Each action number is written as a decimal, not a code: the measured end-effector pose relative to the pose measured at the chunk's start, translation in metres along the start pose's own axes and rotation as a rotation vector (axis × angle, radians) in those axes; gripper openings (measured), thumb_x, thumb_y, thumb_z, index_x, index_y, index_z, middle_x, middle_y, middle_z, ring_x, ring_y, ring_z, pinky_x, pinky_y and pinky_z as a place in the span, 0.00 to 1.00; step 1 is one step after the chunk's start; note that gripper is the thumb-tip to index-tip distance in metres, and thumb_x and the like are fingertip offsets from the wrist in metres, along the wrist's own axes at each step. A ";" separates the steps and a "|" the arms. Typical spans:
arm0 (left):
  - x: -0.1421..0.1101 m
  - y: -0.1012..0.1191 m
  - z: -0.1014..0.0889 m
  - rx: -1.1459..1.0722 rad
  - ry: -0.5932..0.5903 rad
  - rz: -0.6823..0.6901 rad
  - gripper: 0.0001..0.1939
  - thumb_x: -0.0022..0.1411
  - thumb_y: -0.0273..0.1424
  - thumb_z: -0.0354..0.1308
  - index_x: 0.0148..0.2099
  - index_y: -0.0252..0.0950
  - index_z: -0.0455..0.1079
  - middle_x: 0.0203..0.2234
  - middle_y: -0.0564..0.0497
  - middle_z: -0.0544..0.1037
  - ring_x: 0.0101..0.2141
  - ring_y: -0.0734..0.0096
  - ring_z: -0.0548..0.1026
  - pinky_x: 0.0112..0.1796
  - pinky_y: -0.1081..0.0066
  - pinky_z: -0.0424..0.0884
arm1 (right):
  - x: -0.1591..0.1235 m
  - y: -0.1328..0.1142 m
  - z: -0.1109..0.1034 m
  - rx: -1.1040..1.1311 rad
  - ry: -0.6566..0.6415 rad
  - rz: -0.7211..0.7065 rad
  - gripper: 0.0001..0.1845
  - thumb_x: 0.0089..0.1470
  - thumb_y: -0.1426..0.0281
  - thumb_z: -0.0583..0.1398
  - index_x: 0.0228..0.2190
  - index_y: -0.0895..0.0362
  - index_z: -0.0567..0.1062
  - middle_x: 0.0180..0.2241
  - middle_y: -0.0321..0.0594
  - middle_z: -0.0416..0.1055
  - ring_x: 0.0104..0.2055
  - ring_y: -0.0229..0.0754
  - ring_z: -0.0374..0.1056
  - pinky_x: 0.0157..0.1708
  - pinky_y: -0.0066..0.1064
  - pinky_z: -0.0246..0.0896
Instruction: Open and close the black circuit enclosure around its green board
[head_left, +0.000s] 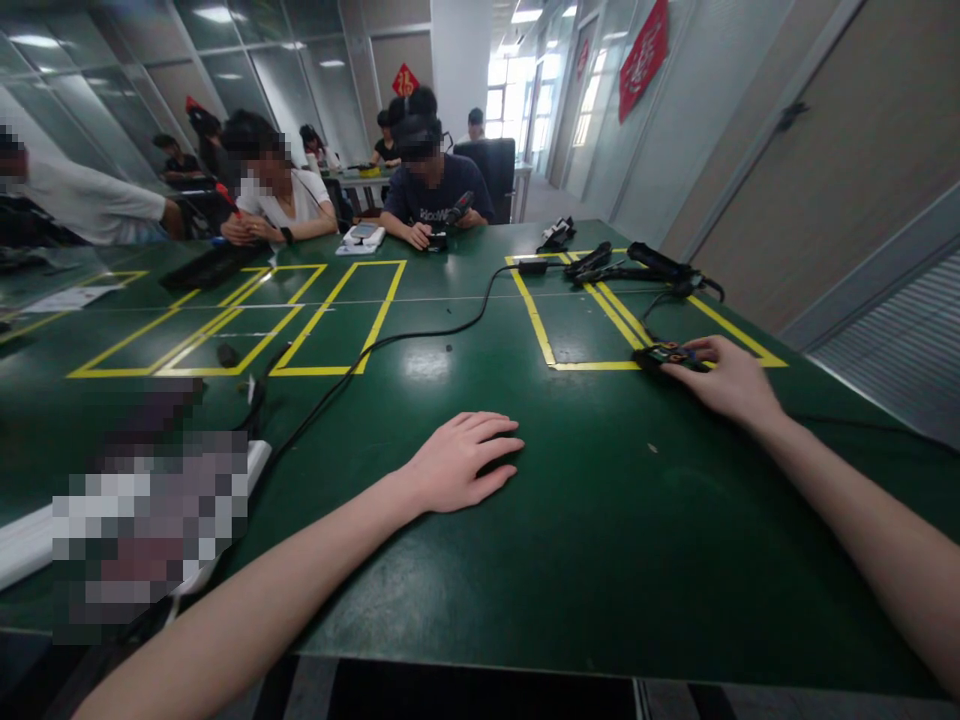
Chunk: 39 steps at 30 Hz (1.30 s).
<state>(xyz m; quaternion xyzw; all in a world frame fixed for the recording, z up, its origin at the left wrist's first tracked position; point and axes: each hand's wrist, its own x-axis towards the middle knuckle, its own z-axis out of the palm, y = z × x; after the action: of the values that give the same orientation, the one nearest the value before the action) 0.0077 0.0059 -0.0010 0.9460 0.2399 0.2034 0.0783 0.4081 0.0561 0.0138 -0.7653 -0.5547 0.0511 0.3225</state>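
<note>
My left hand lies flat on the green table, fingers stretched out and apart, holding nothing. My right hand reaches out to the right and rests its fingers on a small black device with coloured parts, which sits on a yellow tape line. The fingers curl over its near end; whether they grip it is unclear.
Black tools and cables lie at the far right inside yellow tape boxes. A black cable runs across the table to a white power strip at the left. Other people sit at the far side.
</note>
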 end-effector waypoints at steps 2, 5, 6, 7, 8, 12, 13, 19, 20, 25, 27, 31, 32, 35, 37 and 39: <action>0.000 -0.001 0.000 0.013 0.030 -0.034 0.19 0.75 0.37 0.54 0.62 0.38 0.72 0.62 0.41 0.75 0.62 0.54 0.73 0.61 0.51 0.71 | -0.018 -0.023 0.012 0.100 -0.144 -0.092 0.21 0.43 0.61 0.73 0.38 0.53 0.75 0.41 0.44 0.80 0.46 0.54 0.77 0.46 0.43 0.72; -0.001 -0.002 0.001 0.047 0.093 -0.109 0.24 0.73 0.38 0.56 0.67 0.36 0.67 0.66 0.37 0.70 0.65 0.50 0.69 0.62 0.48 0.70 | -0.048 -0.052 0.022 0.431 -0.576 -0.299 0.25 0.43 0.55 0.74 0.39 0.53 0.77 0.43 0.44 0.81 0.47 0.53 0.78 0.49 0.44 0.73; -0.001 -0.003 0.001 0.053 0.104 -0.129 0.27 0.72 0.39 0.57 0.69 0.35 0.65 0.67 0.36 0.69 0.65 0.48 0.68 0.62 0.47 0.69 | -0.055 -0.059 0.023 0.514 -0.636 -0.335 0.26 0.44 0.53 0.73 0.41 0.53 0.78 0.43 0.44 0.81 0.46 0.53 0.78 0.49 0.45 0.73; -0.001 -0.003 0.001 0.051 0.104 -0.139 0.28 0.72 0.40 0.57 0.69 0.34 0.64 0.67 0.35 0.68 0.66 0.47 0.68 0.62 0.46 0.69 | -0.061 -0.064 0.022 0.572 -0.653 -0.357 0.27 0.44 0.52 0.73 0.41 0.53 0.78 0.43 0.44 0.81 0.46 0.53 0.78 0.50 0.46 0.73; 0.000 -0.003 0.001 0.045 0.092 -0.140 0.28 0.72 0.40 0.57 0.69 0.34 0.65 0.67 0.35 0.68 0.66 0.47 0.67 0.63 0.45 0.69 | -0.065 -0.067 0.022 0.608 -0.640 -0.364 0.27 0.44 0.51 0.73 0.42 0.54 0.79 0.43 0.45 0.81 0.45 0.53 0.78 0.50 0.46 0.73; 0.001 -0.001 0.000 0.018 0.038 -0.113 0.21 0.72 0.39 0.56 0.61 0.36 0.73 0.64 0.38 0.72 0.65 0.48 0.68 0.62 0.47 0.69 | -0.066 -0.066 0.019 0.623 -0.571 -0.337 0.31 0.43 0.47 0.74 0.42 0.55 0.79 0.43 0.47 0.81 0.44 0.54 0.78 0.48 0.47 0.74; 0.001 -0.001 0.000 0.016 0.038 -0.114 0.19 0.72 0.39 0.56 0.60 0.36 0.74 0.64 0.38 0.73 0.65 0.47 0.69 0.62 0.47 0.70 | -0.065 -0.065 0.019 0.614 -0.568 -0.334 0.32 0.44 0.47 0.73 0.43 0.55 0.79 0.44 0.48 0.81 0.44 0.54 0.78 0.48 0.48 0.75; 0.001 0.001 -0.006 -0.049 0.073 -0.119 0.19 0.65 0.41 0.63 0.53 0.37 0.77 0.57 0.38 0.77 0.56 0.48 0.74 0.55 0.48 0.74 | -0.066 -0.064 0.023 0.542 -0.573 -0.384 0.32 0.48 0.44 0.70 0.44 0.55 0.78 0.45 0.48 0.80 0.44 0.55 0.78 0.49 0.49 0.75; 0.001 0.001 -0.006 -0.068 0.076 -0.125 0.18 0.65 0.41 0.63 0.52 0.37 0.78 0.55 0.39 0.77 0.55 0.49 0.75 0.54 0.49 0.75 | -0.067 -0.065 0.024 0.529 -0.576 -0.399 0.32 0.49 0.43 0.69 0.44 0.55 0.78 0.45 0.48 0.80 0.44 0.55 0.78 0.49 0.50 0.75; 0.000 0.000 -0.007 -0.119 0.079 -0.146 0.13 0.64 0.36 0.61 0.49 0.36 0.77 0.50 0.40 0.77 0.50 0.53 0.76 0.51 0.53 0.75 | -0.069 -0.066 0.027 0.451 -0.582 -0.464 0.32 0.54 0.41 0.65 0.46 0.55 0.78 0.44 0.47 0.80 0.44 0.55 0.77 0.48 0.49 0.75; 0.000 0.001 -0.007 -0.111 0.076 -0.134 0.16 0.62 0.35 0.62 0.51 0.36 0.76 0.51 0.40 0.76 0.51 0.52 0.75 0.52 0.52 0.75 | -0.068 -0.065 0.026 0.425 -0.568 -0.491 0.32 0.56 0.42 0.63 0.47 0.55 0.78 0.45 0.47 0.80 0.43 0.54 0.77 0.46 0.47 0.75; 0.000 0.001 -0.006 -0.101 0.127 -0.140 0.21 0.59 0.35 0.64 0.54 0.37 0.70 0.56 0.38 0.74 0.55 0.48 0.73 0.54 0.51 0.72 | -0.073 -0.069 0.025 0.389 -0.550 -0.557 0.28 0.59 0.47 0.62 0.49 0.56 0.78 0.44 0.47 0.81 0.40 0.51 0.77 0.40 0.41 0.75; 0.000 0.001 -0.006 -0.099 0.145 -0.138 0.23 0.59 0.35 0.64 0.56 0.37 0.68 0.58 0.37 0.73 0.57 0.47 0.72 0.56 0.50 0.71 | -0.077 -0.072 0.025 0.384 -0.560 -0.578 0.26 0.61 0.49 0.62 0.50 0.56 0.77 0.44 0.46 0.81 0.37 0.49 0.77 0.37 0.39 0.74; 0.000 0.001 -0.007 -0.104 0.193 -0.086 0.29 0.61 0.39 0.65 0.61 0.38 0.64 0.62 0.35 0.70 0.61 0.46 0.70 0.59 0.48 0.68 | -0.094 -0.085 0.026 0.397 -0.623 -0.698 0.22 0.64 0.55 0.61 0.52 0.56 0.76 0.43 0.44 0.81 0.36 0.46 0.77 0.36 0.35 0.73; 0.000 0.001 -0.008 -0.116 0.221 -0.046 0.27 0.62 0.41 0.65 0.59 0.37 0.65 0.57 0.37 0.75 0.57 0.49 0.74 0.58 0.50 0.69 | -0.105 -0.092 0.028 0.413 -0.672 -0.818 0.20 0.65 0.58 0.61 0.53 0.55 0.76 0.45 0.44 0.82 0.42 0.46 0.79 0.43 0.35 0.73; 0.000 0.001 -0.009 -0.115 0.237 -0.035 0.19 0.63 0.43 0.64 0.50 0.37 0.69 0.44 0.41 0.80 0.47 0.54 0.78 0.51 0.54 0.72 | -0.112 -0.096 0.030 0.414 -0.694 -0.895 0.19 0.66 0.60 0.61 0.55 0.55 0.75 0.48 0.44 0.81 0.47 0.47 0.79 0.48 0.35 0.72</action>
<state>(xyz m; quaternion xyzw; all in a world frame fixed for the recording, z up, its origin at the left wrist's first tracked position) 0.0045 0.0053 0.0071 0.9050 0.2517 0.3259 0.1071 0.2740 -0.0129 0.0119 -0.3174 -0.8742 0.2641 0.2553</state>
